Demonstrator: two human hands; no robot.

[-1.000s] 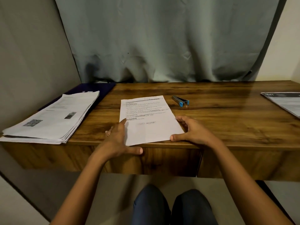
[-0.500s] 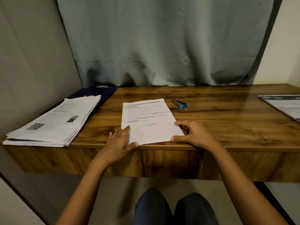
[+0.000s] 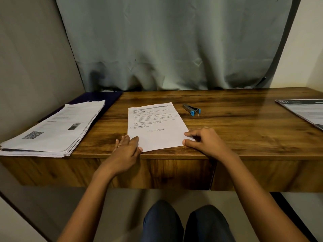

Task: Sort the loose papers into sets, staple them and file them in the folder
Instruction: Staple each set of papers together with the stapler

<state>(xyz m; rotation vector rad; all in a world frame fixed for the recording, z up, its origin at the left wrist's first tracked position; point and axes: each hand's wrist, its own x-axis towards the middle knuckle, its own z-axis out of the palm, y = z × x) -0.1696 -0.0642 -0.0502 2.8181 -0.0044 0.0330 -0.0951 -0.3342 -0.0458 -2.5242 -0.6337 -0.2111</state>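
Observation:
A thin set of printed papers (image 3: 157, 126) lies on the wooden desk (image 3: 244, 130) in front of me, turned slightly. My left hand (image 3: 126, 151) rests flat against its lower left corner, fingers straight, the thumb at the paper's bottom edge. At the lower right corner my right hand (image 3: 206, 142) has its fingers curled, with thumb and forefinger pinching the paper's edge. A grey stapler with blue ends (image 3: 191, 110) lies just beyond the papers' top right corner, apart from both hands. A dark purple folder (image 3: 108, 96) sits at the back left, mostly hidden under a thick pile of loose papers (image 3: 56, 126).
Another printed sheet or set (image 3: 307, 112) lies at the desk's right edge, partly out of view. A grey curtain (image 3: 166, 49) hangs behind the desk and a wall closes the left side. The loose pile overhangs the desk's front left corner. My knees are below the desk.
My left thumb came up from the desk's front edge to the paper's lower left corner, and the hand now lies flatter. The right hand's fingers curled tighter at the lower right corner.

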